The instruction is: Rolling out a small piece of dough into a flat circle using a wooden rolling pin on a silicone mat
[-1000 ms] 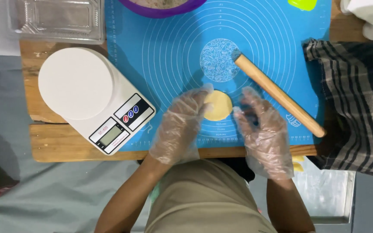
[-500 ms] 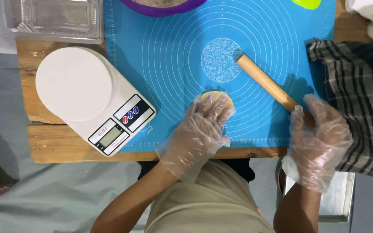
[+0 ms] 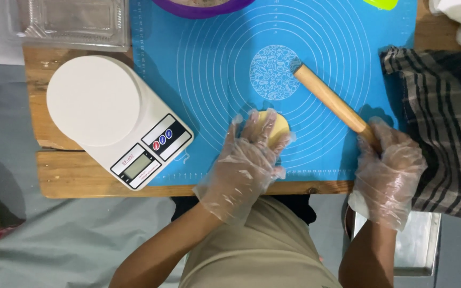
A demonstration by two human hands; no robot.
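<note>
Two gloved hands, one dough disc, one rolling pin and one kitchen scale are seen from above. The left hand (image 3: 249, 160) is laid flat, fingers spread, on the pale yellow dough disc (image 3: 274, 127), which lies near the front edge of the blue silicone mat (image 3: 214, 69). The right hand (image 3: 389, 166) is closed around the near end of the wooden rolling pin (image 3: 331, 102), whose long axis runs diagonally, its far end pointing up-left toward the mat's patterned centre. The white scale (image 3: 116, 117) sits left of the mat; a clear plastic box (image 3: 68, 21) lies behind it.
</note>
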